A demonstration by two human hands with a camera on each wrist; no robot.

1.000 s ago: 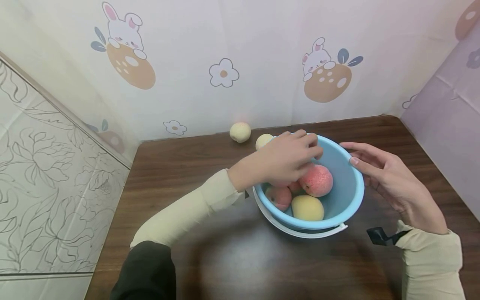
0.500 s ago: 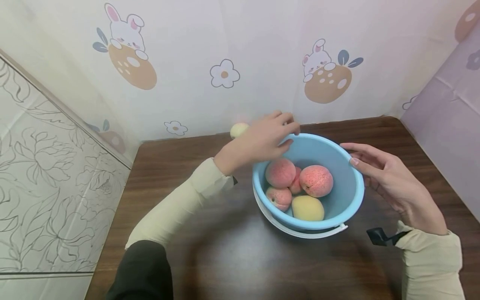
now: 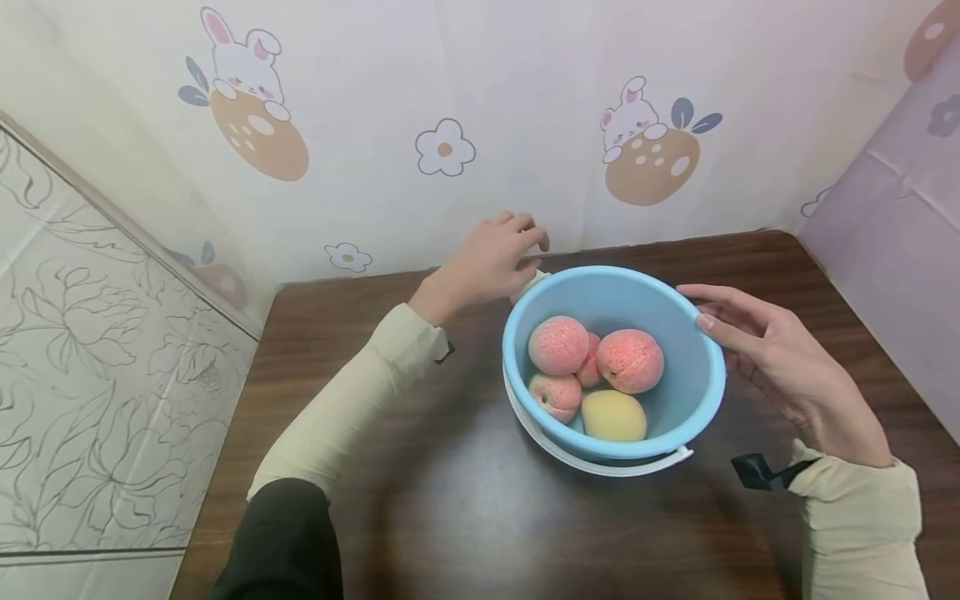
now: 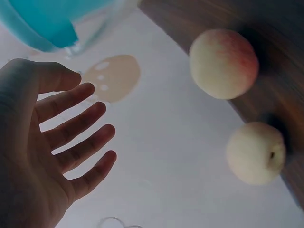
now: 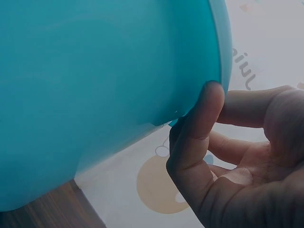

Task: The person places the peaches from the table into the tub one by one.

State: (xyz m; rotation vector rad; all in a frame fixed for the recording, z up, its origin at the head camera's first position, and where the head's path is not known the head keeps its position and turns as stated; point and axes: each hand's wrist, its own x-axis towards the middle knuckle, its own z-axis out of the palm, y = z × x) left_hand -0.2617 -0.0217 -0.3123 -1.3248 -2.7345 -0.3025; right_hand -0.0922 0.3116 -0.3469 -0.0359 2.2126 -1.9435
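A light blue bucket [image 3: 709, 379] holds several pinkish peaches [image 3: 630, 361] and a yellow oval fruit [image 3: 613, 416]. My right hand [image 3: 780, 362] grips the bucket's right rim, its thumb on the edge. In the right wrist view, the thumb of my right hand [image 5: 228, 175] lies against the bucket [image 5: 104, 85]. Left of the bucket, my left hand [image 3: 487, 258] hovers with nothing in it, fingers loosely bent. Two pale peaches lie near it in the left wrist view: a red-blushed peach [image 4: 224, 64] and a creamy peach [image 4: 256, 153]. The head view mostly hides them behind the hand.
The brown wooden table [image 3: 420, 467] runs back to a wall covering [image 3: 525, 92] printed with rabbits and flowers. A white bucket handle [image 3: 622, 470] hangs down at the bucket's front. A flower-patterned panel [image 3: 105, 367] stands along the left side.
My left hand has come up out of the bucket and moved left, over the pale peaches at the table's back. A pink peach it covered now shows in the bucket. My right hand stays put.
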